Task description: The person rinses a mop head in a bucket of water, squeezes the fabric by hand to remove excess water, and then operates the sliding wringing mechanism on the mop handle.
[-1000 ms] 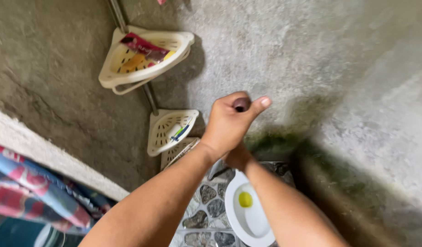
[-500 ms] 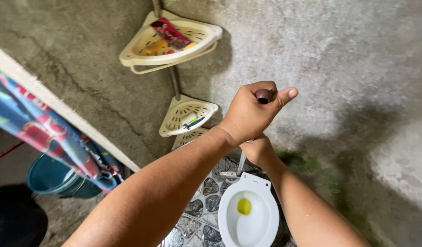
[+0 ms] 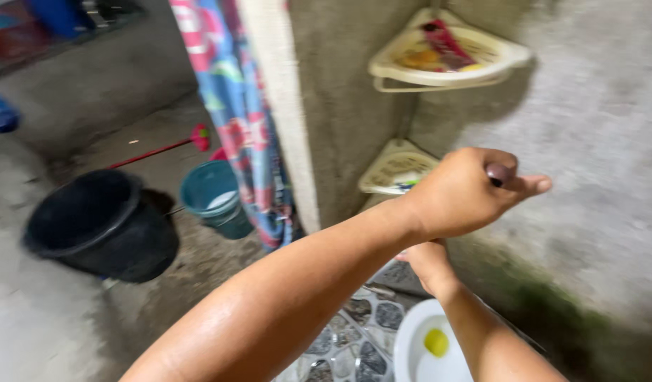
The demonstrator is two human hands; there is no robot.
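My left hand (image 3: 460,194) is closed in a fist around the dark rounded top of a long handle (image 3: 497,172), thumb stretched out to the right. Directly below it, my right hand (image 3: 426,263) is wrapped around the same handle lower down; the shaft itself is hidden by both hands. Both arms reach forward toward the rough grey wall. Under my right forearm lies a white floor-level toilet bowl (image 3: 405,345) with a yellow object (image 3: 436,342) in its basin.
Two cream corner shelves are fixed in the wall corner, the upper (image 3: 481,69) holding a red packet (image 3: 445,39), the lower (image 3: 391,171) behind my left wrist. A patterned cloth (image 3: 234,120) hangs at the wall end. A black bucket (image 3: 103,226), a teal bucket (image 3: 211,199) and a red-headed stick (image 3: 163,146) are on the floor to the left.
The view has swung left, bringing the buckets and outer floor into sight. Both hands keep their grip on the handle and now sit further right in view.
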